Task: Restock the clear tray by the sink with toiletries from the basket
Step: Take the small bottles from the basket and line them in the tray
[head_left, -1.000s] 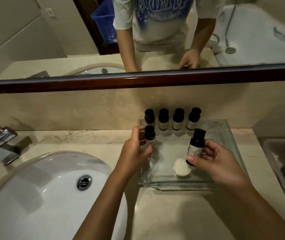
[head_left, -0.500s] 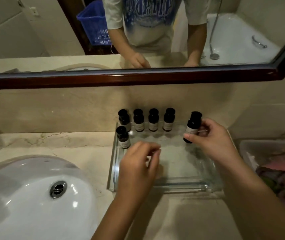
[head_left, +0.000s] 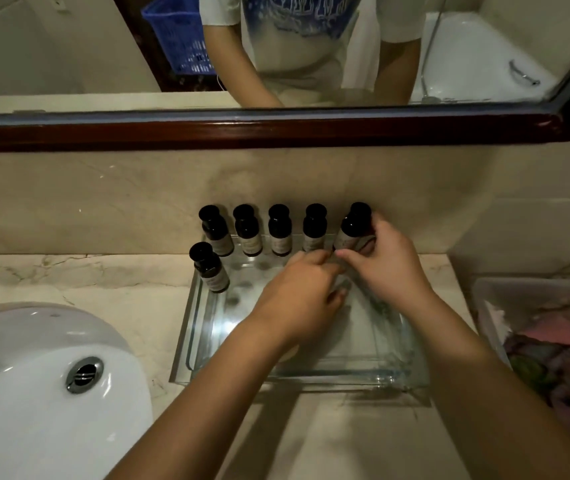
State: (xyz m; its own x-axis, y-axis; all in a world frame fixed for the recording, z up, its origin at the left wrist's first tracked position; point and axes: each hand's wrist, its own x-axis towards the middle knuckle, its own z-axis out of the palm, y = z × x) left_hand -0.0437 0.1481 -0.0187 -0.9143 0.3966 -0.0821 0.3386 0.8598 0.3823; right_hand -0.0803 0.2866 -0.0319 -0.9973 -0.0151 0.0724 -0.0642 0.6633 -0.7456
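The right hand [head_left: 389, 271] grips a small dark bottle [head_left: 353, 228] by its body at the back right corner of the clear tray [head_left: 186, 341], beside the four bottles [head_left: 263, 233] along the tray's back edge. The left hand [head_left: 301, 296] curls over the tray's middle (whether it holds anything, I cannot tell). The bottle looks light, rigid, smooth and probably tippy, so it is best held low on the body.
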